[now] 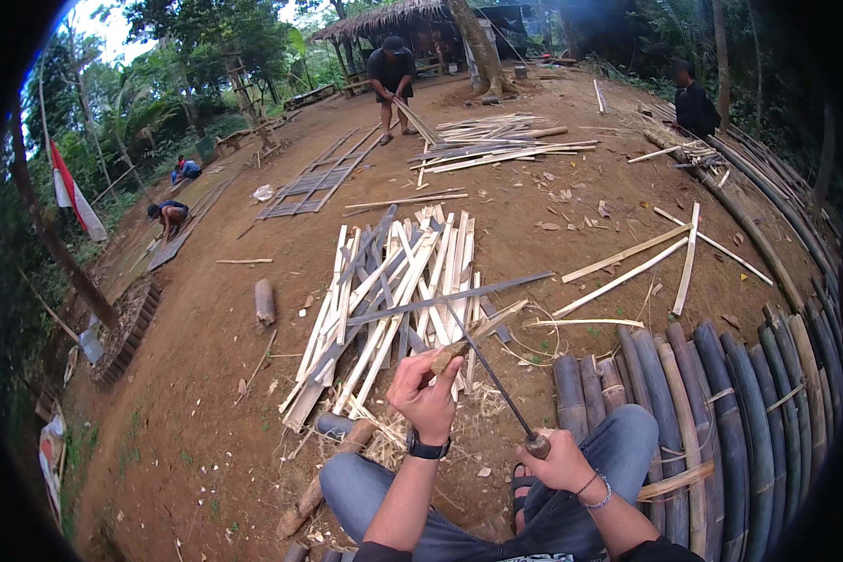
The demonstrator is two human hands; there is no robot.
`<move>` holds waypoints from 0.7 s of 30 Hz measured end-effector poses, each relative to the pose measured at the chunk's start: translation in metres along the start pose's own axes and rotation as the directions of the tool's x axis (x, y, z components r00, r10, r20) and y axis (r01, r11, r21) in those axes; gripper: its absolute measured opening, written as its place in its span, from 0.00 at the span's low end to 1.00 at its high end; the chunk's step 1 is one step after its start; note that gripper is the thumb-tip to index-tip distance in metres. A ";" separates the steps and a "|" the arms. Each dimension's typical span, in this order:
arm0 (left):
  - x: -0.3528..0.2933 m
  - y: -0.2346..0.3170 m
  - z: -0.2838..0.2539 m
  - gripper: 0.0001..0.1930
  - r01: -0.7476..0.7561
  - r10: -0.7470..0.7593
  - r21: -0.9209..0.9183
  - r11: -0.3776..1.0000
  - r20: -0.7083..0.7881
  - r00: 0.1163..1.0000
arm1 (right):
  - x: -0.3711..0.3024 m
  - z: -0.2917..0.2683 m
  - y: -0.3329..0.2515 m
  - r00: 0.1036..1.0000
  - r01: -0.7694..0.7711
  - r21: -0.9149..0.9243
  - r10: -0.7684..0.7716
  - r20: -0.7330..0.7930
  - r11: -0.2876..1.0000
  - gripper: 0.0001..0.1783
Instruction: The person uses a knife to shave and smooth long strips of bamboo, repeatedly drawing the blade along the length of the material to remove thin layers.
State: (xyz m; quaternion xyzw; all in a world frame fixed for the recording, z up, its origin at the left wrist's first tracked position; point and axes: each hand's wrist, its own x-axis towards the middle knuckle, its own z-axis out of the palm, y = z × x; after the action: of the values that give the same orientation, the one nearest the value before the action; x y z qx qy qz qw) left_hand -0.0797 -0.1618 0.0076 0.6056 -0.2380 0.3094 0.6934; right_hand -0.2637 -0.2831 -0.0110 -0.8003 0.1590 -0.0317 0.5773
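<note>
In my right hand [564, 462] is the handle of a long, narrow, dark-bladed machete [496, 386], its blade slanting up and away to the left. My left hand [424, 398] pinches a small brown block [448, 357] between thumb and fingers, close beside the blade. Whether the block is stone or wood, and whether it touches the blade, I cannot tell. Just beyond my hands lies a loose pile of split bamboo strips [393, 300], pale and dark, crossing one another. Shavings are scattered under my left forearm.
Dark bamboo poles [731, 426] lie side by side at my right knee. A short log [265, 302] lies to the left. Farther off, a person [391, 73] bends over more strips [496, 140] near a slatted bamboo frame [318, 178]. Others work at left and far right.
</note>
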 end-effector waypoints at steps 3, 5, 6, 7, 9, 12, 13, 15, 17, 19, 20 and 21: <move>0.000 0.000 -0.002 0.11 0.044 -0.044 0.021 0.999 -0.003 0.999 | -0.002 0.006 0.009 0.982 0.188 -0.091 -0.186 0.034 0.978 0.15; 0.003 0.004 -0.002 0.11 -0.010 0.009 0.072 0.997 0.018 1.000 | 0.000 0.004 0.000 0.995 0.101 -0.076 -0.101 0.005 0.992 0.14; 0.002 0.005 -0.001 0.11 -0.050 0.046 0.079 0.996 0.049 0.998 | 0.013 0.004 0.017 0.994 0.100 -0.066 -0.102 -0.027 0.993 0.14; 0.001 0.005 -0.001 0.11 -0.074 0.069 0.093 0.993 0.050 0.996 | 0.020 0.008 0.030 0.994 0.094 -0.049 -0.097 -0.059 0.994 0.13; 0.002 0.002 0.000 0.10 -0.126 0.121 0.121 0.985 0.042 0.992 | 0.021 0.008 0.021 0.993 0.104 -0.097 -0.108 -0.040 0.990 0.13; 0.003 -0.002 -0.005 0.09 -0.120 0.114 0.096 0.988 0.063 0.991 | 0.003 0.017 0.001 0.989 0.144 0.022 -0.143 -0.035 0.989 0.15; 0.004 -0.002 -0.004 0.09 -0.172 0.165 0.088 0.981 0.084 0.983 | 0.010 0.016 0.011 0.983 0.167 -0.012 -0.168 -0.074 0.986 0.15; 0.000 -0.001 -0.001 0.09 -0.129 0.125 0.074 0.989 0.062 0.990 | 0.024 0.016 0.020 0.965 0.199 -0.092 -0.212 -0.155 0.976 0.15; 0.004 0.003 -0.004 0.09 -0.046 0.041 0.109 0.993 0.041 0.998 | 0.018 0.012 0.008 0.987 0.130 -0.075 -0.136 -0.086 0.989 0.14; 0.002 -0.001 -0.008 0.09 -0.111 0.105 0.104 0.988 0.063 0.993 | 0.008 0.014 -0.008 0.993 0.110 -0.074 -0.113 -0.028 0.991 0.13; 0.002 0.000 -0.006 0.09 -0.161 0.152 0.105 0.981 0.085 0.985 | 0.013 0.013 -0.001 0.995 0.088 -0.058 -0.090 -0.035 0.994 0.13; 0.001 0.002 -0.002 0.09 -0.209 0.198 0.100 0.973 0.107 0.974 | 0.022 0.010 0.013 0.997 0.063 -0.045 -0.065 -0.047 0.997 0.13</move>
State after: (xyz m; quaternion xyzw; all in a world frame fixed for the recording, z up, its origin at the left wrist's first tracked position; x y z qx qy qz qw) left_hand -0.0808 -0.1595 0.0097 0.6297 -0.3143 0.3622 0.6112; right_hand -0.2430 -0.2845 -0.0295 -0.8162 0.1476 -0.0661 0.5546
